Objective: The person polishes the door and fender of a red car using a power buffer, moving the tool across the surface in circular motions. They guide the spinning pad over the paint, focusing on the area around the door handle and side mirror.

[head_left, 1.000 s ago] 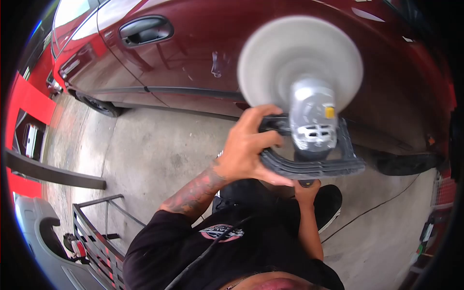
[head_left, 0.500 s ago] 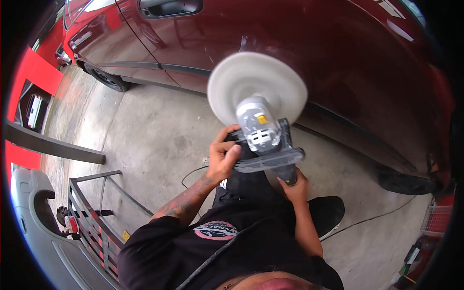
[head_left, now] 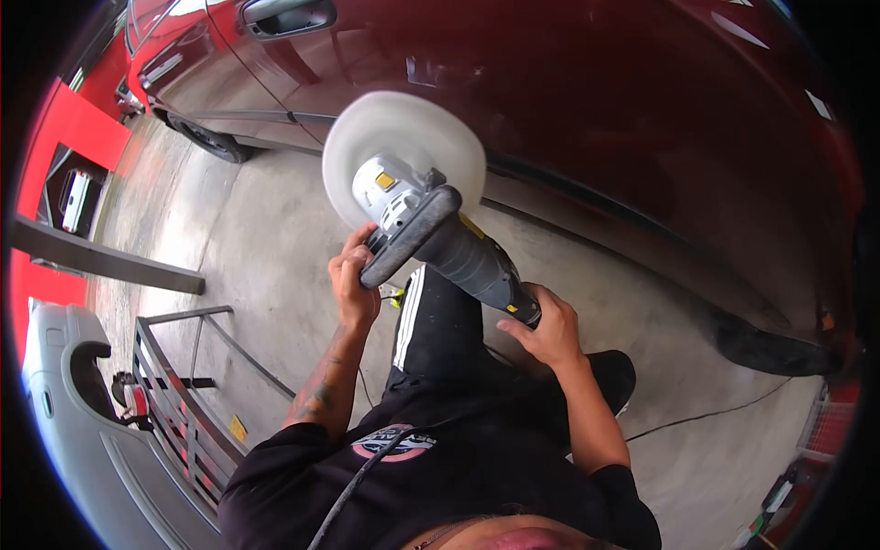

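My left hand [head_left: 354,275] grips the ridged black handle [head_left: 411,236] of the polisher [head_left: 469,263]; my right hand [head_left: 548,328] clasps its dark rear end. The round, pale pad [head_left: 403,137] is blurred, before the glossy maroon car door [head_left: 587,119]. Below: smooth grey concrete floor [head_left: 275,220], beside a slatted metal frame [head_left: 188,403].

white pad [head_left: 440,128]: blurred | red car [head_left: 596,119]: cut off | shirt lettering [head_left: 379,439]: unreadable

Black T-shirt [head_left: 495,472], white-striped black trousers [head_left: 449,330]
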Motion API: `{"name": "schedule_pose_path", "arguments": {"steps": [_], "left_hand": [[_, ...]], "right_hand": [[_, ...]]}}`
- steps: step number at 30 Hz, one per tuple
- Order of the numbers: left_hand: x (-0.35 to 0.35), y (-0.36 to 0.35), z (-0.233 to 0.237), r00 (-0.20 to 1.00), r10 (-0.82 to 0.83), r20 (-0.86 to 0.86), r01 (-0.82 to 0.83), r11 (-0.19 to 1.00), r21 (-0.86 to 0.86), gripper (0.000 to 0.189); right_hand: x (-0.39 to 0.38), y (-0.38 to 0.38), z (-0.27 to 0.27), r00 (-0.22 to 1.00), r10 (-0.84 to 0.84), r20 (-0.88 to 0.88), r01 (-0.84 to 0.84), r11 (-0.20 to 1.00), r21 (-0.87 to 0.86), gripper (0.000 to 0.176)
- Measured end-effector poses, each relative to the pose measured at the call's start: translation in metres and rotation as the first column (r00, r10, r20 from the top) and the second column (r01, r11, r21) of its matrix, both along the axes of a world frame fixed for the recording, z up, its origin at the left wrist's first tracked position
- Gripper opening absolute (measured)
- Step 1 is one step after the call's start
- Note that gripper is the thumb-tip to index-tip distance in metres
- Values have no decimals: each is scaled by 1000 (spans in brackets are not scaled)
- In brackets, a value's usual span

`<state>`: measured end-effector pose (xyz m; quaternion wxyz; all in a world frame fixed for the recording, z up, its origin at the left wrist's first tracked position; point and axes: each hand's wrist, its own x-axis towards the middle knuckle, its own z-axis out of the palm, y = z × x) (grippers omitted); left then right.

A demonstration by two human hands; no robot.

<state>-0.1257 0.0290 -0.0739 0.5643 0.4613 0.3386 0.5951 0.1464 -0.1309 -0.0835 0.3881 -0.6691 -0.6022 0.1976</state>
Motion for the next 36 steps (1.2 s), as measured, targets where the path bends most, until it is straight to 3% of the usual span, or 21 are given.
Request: {"name": "schedule_pose_path", "arguments": {"steps": [1,3,5,8,11,13,22,26,29,32,36], "left_hand": [[5,-4,5,1000,-15,-11,16,999,51,35],[14,-11,24,955,102,-278,-27,964,263,34],[37,-23,45,921,198,-336,-54,917,394,33],[48,-22,54,974,69,-215,-6,960,279,43],[45,-23,48,992,5,-127,15,988,153,45],[28,-13,35,992,-125,6,123,981,150,38],[-33,39,-16,983,-176,46,177,984,-24,38],[-53,57,-9,989,-129,-74,128,991,-25,41],[-65,71,8,990,-110,-91,112,994,14,43],[-102,118,33,984,-96,-152,123,975,183,47],[-113,133,51,985,-117,-131,145,962,230,47]], "right_hand": [[6,-7,-3,1000,-6,-21,7,1000,24,58],[14,-15,-7,998,-12,-66,17,997,76,66],[20,-21,-3,996,-51,-74,58,993,101,71],[30,-22,17,995,-94,-21,96,985,144,73],[32,-17,22,996,-86,11,85,992,97,78],[21,-7,19,993,-100,56,95,992,85,84],[-47,34,11,973,-165,163,175,983,-47,86],[-75,49,24,956,-163,244,202,968,-147,82],[-97,63,29,940,-238,245,271,957,-109,71],[-137,108,49,940,-276,200,276,961,27,59],[-157,119,52,927,-324,187,319,946,58,56]]}}
